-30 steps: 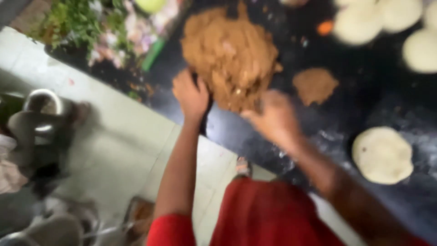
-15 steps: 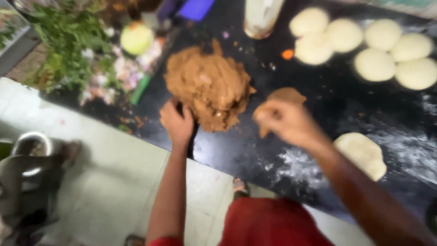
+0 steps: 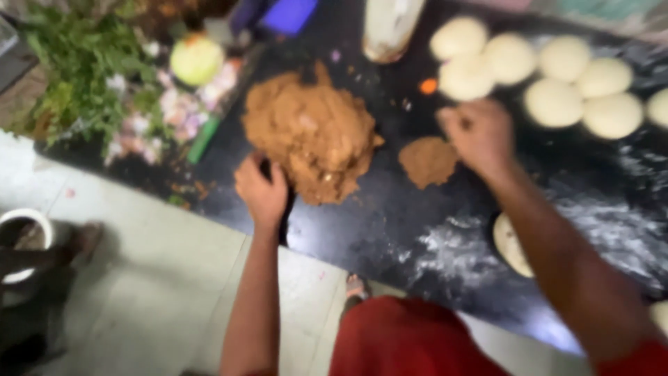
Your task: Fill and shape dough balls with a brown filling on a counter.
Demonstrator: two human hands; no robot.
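**A:** Two hands, two jobs, looks like. Your left hand (image 3: 261, 189) is curled against the near edge of the big brown mound (image 3: 311, 134), fingers bent into it, so I read it as steadying or scooping the pile. It's too blurry to say if you've actually got a clump gripped.

**B:** And the right?

**A:** Your right hand (image 3: 480, 132) is bunched up, fingers drawn together, hovering just past the small brown patty (image 3: 428, 160). Can't tell if there's anything pinched inside it. The patty sits on the black counter (image 3: 390, 223), apart from the mound, between your two hands.

**B:** Why's the dough up there?

**A:** My guess: the dough balls (image 3: 550, 76) are lined up at the far right within easy reach of that hand, and the flour dusting (image 3: 452, 251) nearer you is next to a flattened disc (image 3: 511, 244), partly hidden under your forearm.

**B:** Any containers?

**A:** You've got a pale jar (image 3: 391, 28) at the top edge, contents unreadable. A round pot (image 3: 24, 240) down on the floor at left, looks dark inside, can't say more. The greens (image 3: 76, 63) and chopped bits lie loose on the counter, not in anything.
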